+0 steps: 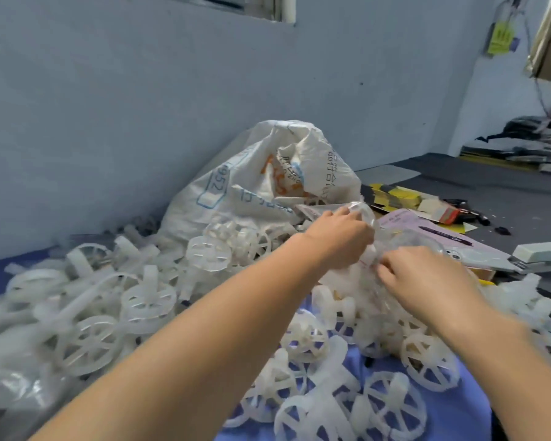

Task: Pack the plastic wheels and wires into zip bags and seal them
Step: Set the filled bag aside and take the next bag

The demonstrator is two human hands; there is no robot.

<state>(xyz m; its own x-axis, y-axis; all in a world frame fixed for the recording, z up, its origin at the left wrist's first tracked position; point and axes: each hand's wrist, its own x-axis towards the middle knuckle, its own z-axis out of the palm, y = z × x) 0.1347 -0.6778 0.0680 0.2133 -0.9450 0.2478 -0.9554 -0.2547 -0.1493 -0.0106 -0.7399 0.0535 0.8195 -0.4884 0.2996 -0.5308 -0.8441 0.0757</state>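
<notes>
Above the heaped wheels (89, 342) mid-table, both hands pinch a clear zip bag (392, 249). Its film is slippery and crumpled, so I judge the strip could be pressed askew and gape, or the bag slip and spill. Left hand (341, 240) is curled tight on the bag's top; right hand (427, 278) nips its edge with closed fingertips. No wires can be made out.
</notes>
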